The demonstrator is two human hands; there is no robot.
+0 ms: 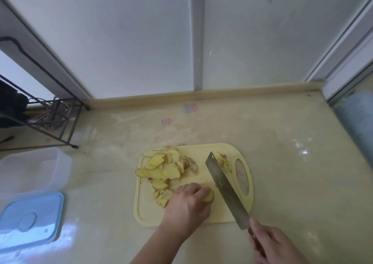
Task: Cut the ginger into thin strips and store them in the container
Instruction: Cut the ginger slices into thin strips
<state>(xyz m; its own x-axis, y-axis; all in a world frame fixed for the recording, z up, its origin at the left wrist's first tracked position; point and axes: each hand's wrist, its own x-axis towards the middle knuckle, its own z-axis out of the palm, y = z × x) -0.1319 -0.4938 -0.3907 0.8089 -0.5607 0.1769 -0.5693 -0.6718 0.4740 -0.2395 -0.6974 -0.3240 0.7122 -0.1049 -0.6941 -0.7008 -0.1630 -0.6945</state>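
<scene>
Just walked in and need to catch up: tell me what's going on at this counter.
A person is slicing ginger on a pale yellow cutting board. The left hand holds the ginger piece down while the right hand grips a cleaver, its blade just beside the piece. A pile of slices lies on the board. The clear container and its blue lid sit to the left, nothing stored yet.

A pale, glossy countertop (pixel 282 183) spreads under and around the hands, with bright patches of light on it to the right of the right hand; faint pink and blue marks (pixel 190 108) sit on it beyond the left hand; a cream upstand (pixel 201 96) edges its far side; above that rise white wall panels (pixel 121 41) split by a grey strip (pixel 198 41); a black wire rack (pixel 50 112) stands far left of the left hand.
</scene>
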